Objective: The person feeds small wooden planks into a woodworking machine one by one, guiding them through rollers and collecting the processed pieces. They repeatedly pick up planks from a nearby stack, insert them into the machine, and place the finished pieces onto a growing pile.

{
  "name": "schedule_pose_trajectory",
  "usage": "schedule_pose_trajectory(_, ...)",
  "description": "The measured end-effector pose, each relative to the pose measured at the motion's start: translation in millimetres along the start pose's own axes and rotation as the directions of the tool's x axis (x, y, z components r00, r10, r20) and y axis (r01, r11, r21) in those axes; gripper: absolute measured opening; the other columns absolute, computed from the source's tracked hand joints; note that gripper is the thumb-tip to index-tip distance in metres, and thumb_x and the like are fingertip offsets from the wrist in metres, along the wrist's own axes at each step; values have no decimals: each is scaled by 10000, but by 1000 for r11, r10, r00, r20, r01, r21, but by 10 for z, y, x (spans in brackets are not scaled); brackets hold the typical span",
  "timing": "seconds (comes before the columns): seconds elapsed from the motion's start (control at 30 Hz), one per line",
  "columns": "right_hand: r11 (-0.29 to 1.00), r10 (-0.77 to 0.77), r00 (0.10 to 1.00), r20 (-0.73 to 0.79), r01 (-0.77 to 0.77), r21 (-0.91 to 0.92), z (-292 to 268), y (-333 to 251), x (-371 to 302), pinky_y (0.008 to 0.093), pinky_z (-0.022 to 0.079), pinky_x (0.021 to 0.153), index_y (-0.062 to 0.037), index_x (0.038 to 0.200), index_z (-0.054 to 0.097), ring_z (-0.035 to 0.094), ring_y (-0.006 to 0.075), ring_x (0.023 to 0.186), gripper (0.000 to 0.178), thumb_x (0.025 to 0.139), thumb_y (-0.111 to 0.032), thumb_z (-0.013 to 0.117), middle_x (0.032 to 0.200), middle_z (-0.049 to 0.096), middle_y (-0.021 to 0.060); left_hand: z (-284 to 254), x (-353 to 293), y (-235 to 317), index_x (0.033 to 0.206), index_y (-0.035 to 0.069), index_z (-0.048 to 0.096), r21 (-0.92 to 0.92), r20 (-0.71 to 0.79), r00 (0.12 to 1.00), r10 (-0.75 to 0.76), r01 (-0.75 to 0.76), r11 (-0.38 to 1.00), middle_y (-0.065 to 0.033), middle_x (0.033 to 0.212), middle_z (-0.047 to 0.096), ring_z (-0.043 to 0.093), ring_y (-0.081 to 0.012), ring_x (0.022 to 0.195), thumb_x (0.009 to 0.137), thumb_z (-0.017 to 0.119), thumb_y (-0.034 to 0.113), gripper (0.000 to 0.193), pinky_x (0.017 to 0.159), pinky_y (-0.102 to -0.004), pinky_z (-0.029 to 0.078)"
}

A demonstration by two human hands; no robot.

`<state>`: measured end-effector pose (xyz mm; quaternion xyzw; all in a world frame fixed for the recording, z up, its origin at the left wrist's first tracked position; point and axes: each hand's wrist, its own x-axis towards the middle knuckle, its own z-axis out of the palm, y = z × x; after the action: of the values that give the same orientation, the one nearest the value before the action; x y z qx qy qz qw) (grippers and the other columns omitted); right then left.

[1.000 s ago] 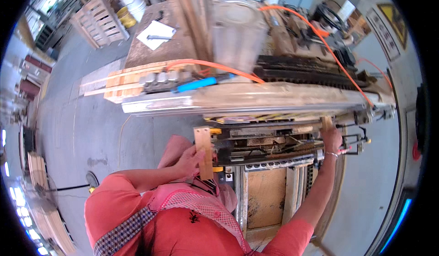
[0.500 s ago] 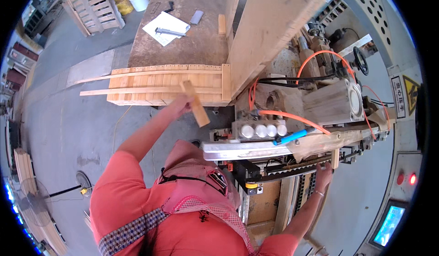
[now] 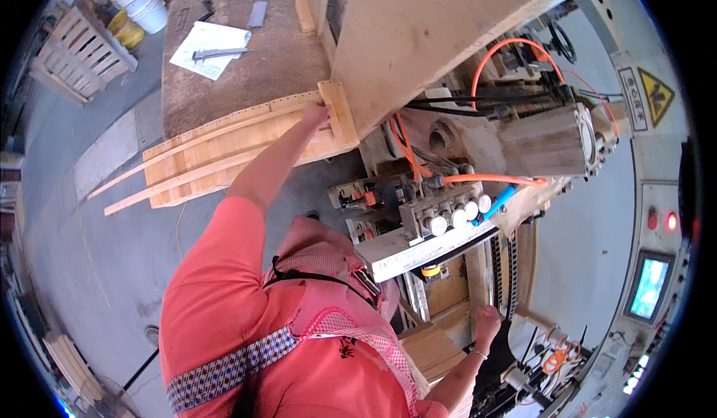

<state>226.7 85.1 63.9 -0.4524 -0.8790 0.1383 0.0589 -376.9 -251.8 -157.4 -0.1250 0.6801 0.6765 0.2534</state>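
My left hand reaches to the right end of a row of short wooden blocks. Its fingers are closed at the edge of a wooden block lying crosswise there; the fingertips are partly hidden. Two long thin wooden strips run along the top of the row and stick out past its left end. My right hand is curled closed over the machine's lower part, beside a black chain track, and nothing shows in it. Wooden boards lie beside my right forearm.
A brown table holds paper, a caliper and a small wood piece. A big upright wooden panel, orange hoses and a metal machine bar stand close by. At right is a control panel with a screen.
My left hand has carried a wooden block up to the row's right end. My right hand has drawn back from the machine's far rail toward me. The view has turned rightward.
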Motion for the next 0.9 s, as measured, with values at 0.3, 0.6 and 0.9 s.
schedule_pose_trajectory(0.3, 912, 292, 935, 200, -209, -353, 349, 122, -1644, 398, 468, 756, -53, 929, 651, 597, 333, 861, 386, 759, -397, 612, 901, 634, 160, -60, 76, -7, 864, 77, 569, 3, 73, 996, 46, -47, 999, -8, 694, 550, 553, -127, 613, 796, 570, 60, 71, 503, -303, 471)
schedule_pose_trajectory(0.6, 354, 911, 352, -216, -935, -30, 757, -20, -3520, 385, 492, 693, -106, 824, 682, 634, 294, 763, 272, 755, -361, 621, 762, 663, 104, -1178, 144, -160, 976, 83, 544, 173, -50, 990, 130, -120, 978, -19, 807, 560, 549, -135, 695, 823, 535, 59, 155, 549, -287, 455)
schedule_pose_trajectory(0.9, 207, 978, 206, 13, -977, -55, 1856, 263, -4087, 382, 498, 776, -86, 1010, 639, 629, 286, 861, 427, 665, -328, 709, 900, 661, 126, -706, -355, -199, 1088, 90, 519, 379, 77, 949, 307, -312, 871, -30, 920, 570, 545, -142, 776, 851, 500, 59, 240, 595, -271, 439)
